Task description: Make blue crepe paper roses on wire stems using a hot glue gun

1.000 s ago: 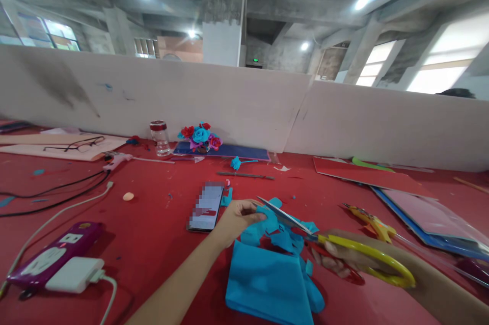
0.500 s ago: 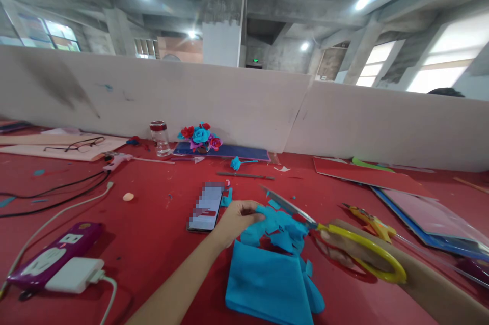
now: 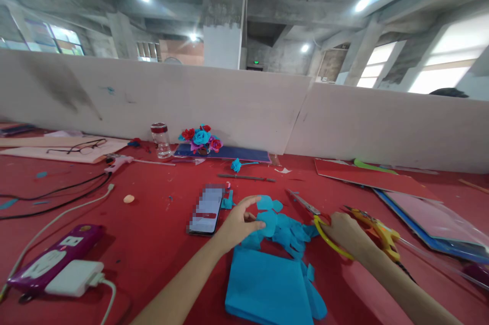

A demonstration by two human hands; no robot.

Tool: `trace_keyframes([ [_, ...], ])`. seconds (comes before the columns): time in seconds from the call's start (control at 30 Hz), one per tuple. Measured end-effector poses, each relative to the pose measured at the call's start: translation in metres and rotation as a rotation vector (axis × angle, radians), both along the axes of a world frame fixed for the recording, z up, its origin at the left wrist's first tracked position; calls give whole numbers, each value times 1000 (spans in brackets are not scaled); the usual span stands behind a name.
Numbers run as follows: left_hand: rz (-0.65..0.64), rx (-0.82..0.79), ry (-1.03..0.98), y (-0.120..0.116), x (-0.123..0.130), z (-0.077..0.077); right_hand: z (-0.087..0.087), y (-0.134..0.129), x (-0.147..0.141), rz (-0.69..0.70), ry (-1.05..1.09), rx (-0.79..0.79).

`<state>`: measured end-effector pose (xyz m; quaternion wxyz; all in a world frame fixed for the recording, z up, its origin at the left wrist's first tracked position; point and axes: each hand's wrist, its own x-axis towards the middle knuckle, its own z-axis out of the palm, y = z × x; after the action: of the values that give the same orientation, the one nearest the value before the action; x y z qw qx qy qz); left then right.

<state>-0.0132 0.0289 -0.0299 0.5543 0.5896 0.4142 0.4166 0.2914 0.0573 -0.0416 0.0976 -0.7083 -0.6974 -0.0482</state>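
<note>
My left hand (image 3: 239, 223) is beside a loose pile of cut blue paper pieces (image 3: 288, 231), thumb and forefinger apart. Its fingertips are near or on a rounded blue piece (image 3: 264, 202); I cannot tell whether they touch it. My right hand (image 3: 346, 231) is closed over the yellow handle of a pair of scissors (image 3: 305, 204), low over the red table. The blades point up and left and look nearly closed. In front of the pile lies a folded stack of blue paper (image 3: 269, 284).
A phone (image 3: 206, 209) lies left of my left hand. Yellow-handled pliers or a glue gun (image 3: 376, 231) lies just right of my right hand. Further back are paper flowers (image 3: 201, 137), a jar (image 3: 161, 140) and a blue flower on a stem (image 3: 237, 165). A purple power strip (image 3: 57, 253) lies left.
My right hand has turned palm down and lowered the scissors to the table, their blades now further right. My left thumb and forefinger have spread from the blue paper they were pinching.
</note>
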Motion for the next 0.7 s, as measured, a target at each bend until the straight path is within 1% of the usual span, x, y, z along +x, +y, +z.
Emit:
trace_keyframes([
  [0.07, 12, 20, 62, 0, 1, -2, -1, 3, -1, -7, -7, -35],
  [0.17, -1, 96, 91, 2, 3, -9, 6, 4, -9, 23, 11, -52],
  [0.23, -7, 158, 80, 3, 4, -12, 14, 0, -23, 59, 30, -23],
  [0.33, -24, 204, 89, 2, 3, -9, 25, -7, -58, 180, 136, 56],
  [0.37, -40, 209, 91, 0, 3, -7, 28, -8, -70, 228, 261, 102],
  [0.43, -68, 217, 87, -2, 3, -1, 31, -9, -92, 341, 392, 176],
  [0.53, -81, 247, 89, -4, 3, 3, 30, -4, -108, 454, 582, 207],
  [0.57, -77, 258, 101, -3, 3, 3, 29, -2, -108, 456, 694, 208],
  [0.63, -35, 273, 146, -1, 3, -1, 24, 3, -101, 399, 945, 224],
  [0.7, 105, 232, 241, 2, 1, -6, 20, 8, -90, 301, 1127, 267],
])
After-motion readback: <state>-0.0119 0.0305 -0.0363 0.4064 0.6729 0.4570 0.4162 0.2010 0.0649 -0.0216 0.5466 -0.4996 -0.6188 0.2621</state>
